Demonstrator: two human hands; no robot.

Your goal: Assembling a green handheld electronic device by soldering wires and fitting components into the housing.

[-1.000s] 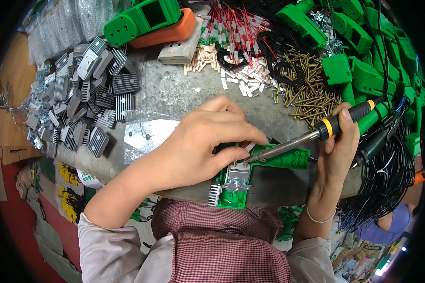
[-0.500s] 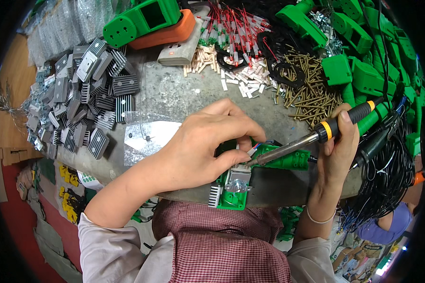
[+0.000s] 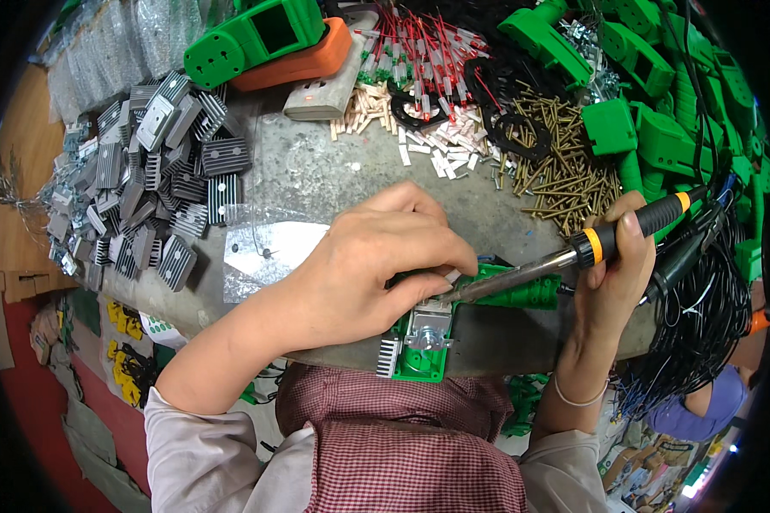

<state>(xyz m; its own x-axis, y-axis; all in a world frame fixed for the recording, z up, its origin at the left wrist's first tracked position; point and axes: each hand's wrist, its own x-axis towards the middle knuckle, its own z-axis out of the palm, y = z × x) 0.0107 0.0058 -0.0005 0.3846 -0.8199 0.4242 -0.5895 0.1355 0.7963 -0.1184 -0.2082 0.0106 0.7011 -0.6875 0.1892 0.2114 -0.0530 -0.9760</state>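
Note:
My right hand (image 3: 614, 256) grips a soldering iron (image 3: 520, 275) with a black and orange handle. The iron slants down to the left, its tip beside my left fingertips. My left hand (image 3: 383, 256) is closed in a pinch above a green plastic housing (image 3: 421, 369); what sits between finger and thumb is mostly hidden. A silvery metal component (image 3: 431, 321) lies in the housing just below the iron's tip. A finned grey heat sink (image 3: 388, 357) stands at the housing's left edge. The housing's handle part (image 3: 522, 291) passes under the iron.
Loose heat sinks (image 3: 180, 154) are heaped at the left, beside a clear plastic bag (image 3: 274, 248). Brass-coloured screws (image 3: 560, 175), white pieces (image 3: 445, 154) and red-wired parts (image 3: 428, 68) lie at the back. Green housings (image 3: 672, 141) and black cables (image 3: 693, 333) fill the right.
The iron's handle and my right hand have shifted slightly right. My left fingers have closed in a little, covering more of the coloured wires that showed beside them.

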